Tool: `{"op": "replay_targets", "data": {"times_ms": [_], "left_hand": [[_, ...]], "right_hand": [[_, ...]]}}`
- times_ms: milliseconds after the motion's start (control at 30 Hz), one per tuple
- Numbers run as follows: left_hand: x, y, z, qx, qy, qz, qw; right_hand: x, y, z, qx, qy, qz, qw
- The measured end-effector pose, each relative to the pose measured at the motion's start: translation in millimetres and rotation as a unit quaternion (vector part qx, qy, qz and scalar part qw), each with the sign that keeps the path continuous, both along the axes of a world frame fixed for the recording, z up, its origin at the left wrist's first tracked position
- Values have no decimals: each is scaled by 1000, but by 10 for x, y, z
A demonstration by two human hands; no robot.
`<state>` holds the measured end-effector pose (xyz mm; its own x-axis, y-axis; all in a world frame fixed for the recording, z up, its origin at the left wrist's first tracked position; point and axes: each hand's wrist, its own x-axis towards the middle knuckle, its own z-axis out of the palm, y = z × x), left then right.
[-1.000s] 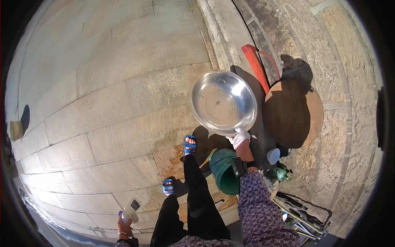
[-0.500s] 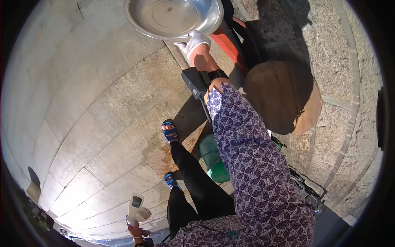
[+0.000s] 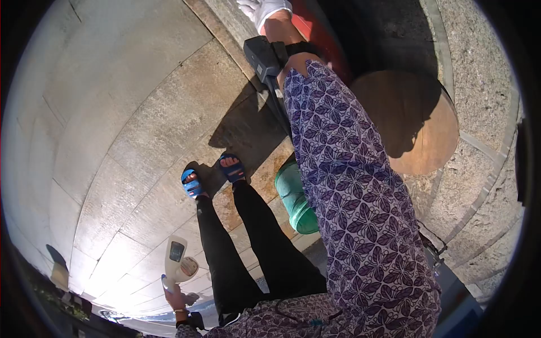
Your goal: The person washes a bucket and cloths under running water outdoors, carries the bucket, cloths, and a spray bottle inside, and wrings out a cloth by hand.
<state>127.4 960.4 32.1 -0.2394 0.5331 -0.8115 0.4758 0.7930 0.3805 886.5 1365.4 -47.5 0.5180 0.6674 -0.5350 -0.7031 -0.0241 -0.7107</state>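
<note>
The left hand (image 3: 176,294) had its fingers clamped on a white handheld device (image 3: 176,260), low beside the legs. The gloved right hand (image 3: 264,10) reached up, cut off by the frame; its grip couldn't be told. Stepping near the green bucket (image 3: 296,198) unsighted risked a trip.

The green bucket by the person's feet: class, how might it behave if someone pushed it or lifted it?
The green bucket looks like thin plastic, so probably light and slightly flexible. It stands on flat stone paving, so a low push would likely slide it, a high one tip it. Its inside is hidden; any contents would make it heavier.
</note>
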Motion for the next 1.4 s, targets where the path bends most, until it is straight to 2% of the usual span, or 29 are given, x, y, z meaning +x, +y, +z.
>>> {"op": "replay_targets", "data": {"times_ms": [100, 167, 200, 233, 267, 300, 333, 367, 400, 433, 467, 500, 567, 633, 667, 700, 733, 767, 967, 1067, 1133, 1167, 1200, 1233, 1267, 1300, 1333, 1367, 1400], "left_hand": [[226, 465, 43, -3, 2, -48, 999], [251, 699, 31, 18, 6, -127, 992], [264, 826, 38, 0, 13, -145, 989], [-18, 839, -113, -10, 17, -165, 986], [75, 999, -51, -21, 1, -146, 989], [229, 1157, 26, -32, -15, -127, 991], [148, 1225, -84, -28, -15, -139, 990], [-39, 1261, -293, 29, -28, -186, 982], [-209, 1333, -370, 85, -37, -235, 968], [-155, 1462, -345, 90, -5, -270, 959], [-83, 1605, -252, 34, 14, -263, 964], [34, 1728, -166, -21, 32, -252, 967], [333, 1850, -24, -2, 26, -223, 974], [227, 1951, -109, 17, 16, -249, 968], [205, 1998, -140, 32, 6, -273, 962], [174, 1997, -146, 46, -3, -294, 955], [373, 2025, -10, 3, 22, -271, 962], [526, 2045, 79, 2, 31, -278, 960], [612, 2020, 22, -45, 58, -306, 949], [576, 2019, -70, -25, 34, -337, 940], [753, 2022, -9, -53, 48, -338, 939], [882, 1992, 56, -79, 56, -329, 939], [979, 1980, 94, -82, 55, -339, 935], [1062, 1977, 105, -76, 42, -337, 937], [1149, 1980, 110, -68, 28, -333, 940], [1237, 1990, 125, -64, 23, -338, 939], [1290, 2005, 157, -59, 18, -341, 938], [1349, 2017, 188, -54, 14, -343, 938], [1412, 2027, 209, -51, 8, -346, 937]], "right_hand": [[-367, -666, 145, -83, -86, 110, 987], [-467, -1378, -271, -118, -3, 180, 977], [-706, -1857, -421, -218, -299, 317, 873], [-839, -2546, -856, -178, -351, 352, 849], [-1055, -2754, -330, -361, -149, 346, 853], [-1209, -3259, -255, -418, -164, 391, 804], [-1356, -3747, -240, -492, -211, 437, 723], [-1464, -4507, -521, -454, -359, 590, 563], [-1559, -4611, 40, -498, -239, 545, 630], [-1673, -5111, -16, -433, -326, 694, 474], [-1854, -5676, -54, -448, -355, 671, 472], [-1939, -5772, 221, -508, -248, 676, 472], [-2320, -6805, 9, -620, 8, 343, 705], [-2684, -7898, -305, -611, -44, 395, 685], [-2746, -7903, -272, -598, -105, 449, 656], [-2829, -7908, -248, -622, 51, 275, 731], [-2858, -7653, -79, -599, 201, -63, 773], [-2890, -7391, 97, -575, 254, -310, 713], [-3203, -7193, -440, -460, 338, -430, 699], [-3161, -7003, -831, -357, 379, -546, 657], [-3237, -7075, -1196, -149, 277, -651, 691], [-3310, -7231, -1302, -151, 278, -659, 683], [-3375, -7391, -1394, -408, 109, -407, 810], [-3374, -7416, -1403, -594, -77, -83, 797], [-3386, -7407, -1397, -520, -74, -271, 807], [-3321, -7462, -1348, -517, -77, -279, 806], [-3090, -7335, -1058, -423, 81, -534, 728], [-2985, -7321, -902, -283, 231, -732, 575], [-2974, -7506, -789, -289, 231, -700, 611]]}}
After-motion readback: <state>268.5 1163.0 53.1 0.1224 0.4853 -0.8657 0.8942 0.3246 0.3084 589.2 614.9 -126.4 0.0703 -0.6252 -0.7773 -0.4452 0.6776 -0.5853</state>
